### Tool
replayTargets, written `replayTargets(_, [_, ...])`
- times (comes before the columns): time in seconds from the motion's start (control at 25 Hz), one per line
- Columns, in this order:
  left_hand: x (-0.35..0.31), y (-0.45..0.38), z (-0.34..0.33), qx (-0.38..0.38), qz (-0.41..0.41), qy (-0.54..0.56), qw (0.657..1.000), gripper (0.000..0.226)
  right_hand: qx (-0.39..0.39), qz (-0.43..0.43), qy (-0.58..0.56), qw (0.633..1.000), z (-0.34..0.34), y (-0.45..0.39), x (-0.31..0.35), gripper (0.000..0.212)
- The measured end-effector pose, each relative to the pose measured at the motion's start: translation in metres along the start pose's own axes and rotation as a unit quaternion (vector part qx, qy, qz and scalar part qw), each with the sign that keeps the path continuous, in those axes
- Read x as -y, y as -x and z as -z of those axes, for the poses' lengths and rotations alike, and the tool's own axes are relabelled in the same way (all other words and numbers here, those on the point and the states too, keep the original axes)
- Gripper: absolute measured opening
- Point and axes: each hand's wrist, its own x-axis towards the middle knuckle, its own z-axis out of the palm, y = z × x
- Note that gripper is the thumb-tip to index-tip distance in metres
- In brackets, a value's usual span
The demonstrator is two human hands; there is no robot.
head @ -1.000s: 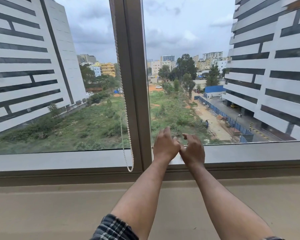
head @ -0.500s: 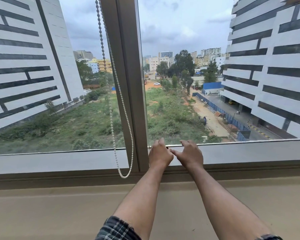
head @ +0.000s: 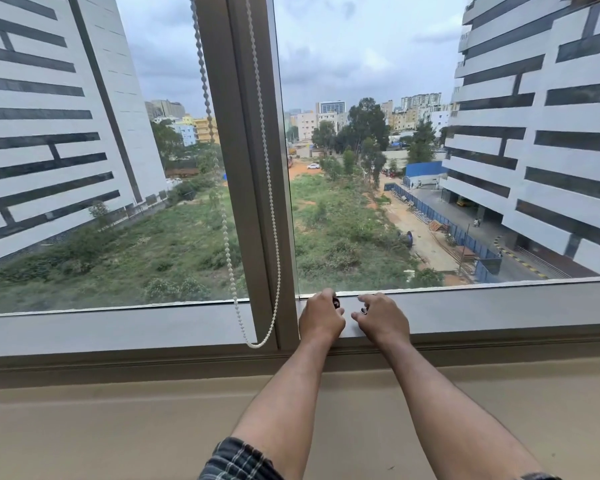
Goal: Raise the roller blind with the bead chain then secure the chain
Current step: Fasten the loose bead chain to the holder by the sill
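Dark plaid rolled sleeve [head: 238,460]

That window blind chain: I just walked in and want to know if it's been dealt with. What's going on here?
A person stands at the window with both arms out. The left hand and right hand sit curled by the grey lower window frame, right of the upright post. Neither touches the white bead chain, which hangs in a free loop left of them. No blind covers the glass.

Both hands [head: 352,317] rest on the grey lower window frame [head: 499,313] above the beige sill [head: 118,427].
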Motion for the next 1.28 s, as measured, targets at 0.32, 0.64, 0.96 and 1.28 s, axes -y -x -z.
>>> replayTargets(0.32, [0.007, -0.004, -0.005, 0.007, 0.004, 0.036, 0.999, 0.025, -0.010, -0.004, -0.036, 0.999, -0.008, -0.007, -0.006, 0.035])
replayTargets(0.64, [0.016, 0.009, 0.001, -0.021, -0.063, 0.061, 0.996, 0.026, -0.094, 0.046, -0.128, 0.986, -0.009, -0.005, 0.007, 0.021])
replayTargets(0.96, [0.025, 0.016, 0.025, 0.016, -0.036, 0.108, 0.993, 0.023, -0.175, 0.116, -0.263, 0.942, -0.002, 0.008, 0.040, 0.014])
replayTargets(1.28, [0.035, 0.044, 0.051, 0.006, -0.053, 0.111, 0.992, 0.007, -0.335, 0.283, -0.247, 0.864, 0.025, 0.048, 0.092, 0.030])
